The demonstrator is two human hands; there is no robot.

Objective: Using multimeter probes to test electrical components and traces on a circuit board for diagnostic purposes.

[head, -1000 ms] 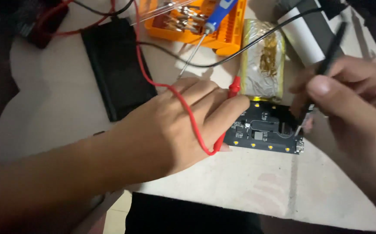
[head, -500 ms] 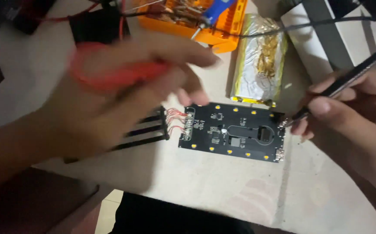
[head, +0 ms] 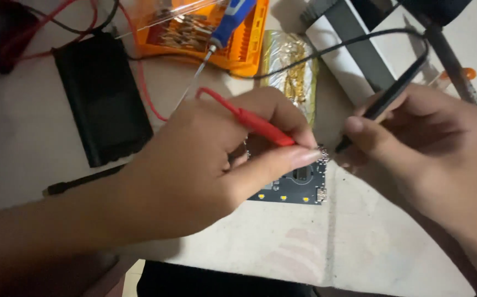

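Left hand pinches red probe onto circuit board

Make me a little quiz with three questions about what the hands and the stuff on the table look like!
1. Where is the circuit board?
A. under the two probe tips
B. inside the orange case
C. on the black box

2. What colour is the probe in the left hand?
A. blue
B. red
C. green

3. What is the right hand doing?
A. lying flat
B. pinching a black probe
C. holding a screwdriver

A: both tips meet over the board.
B: the red probe lies between its fingers.
B: the black probe is gripped like a pen.
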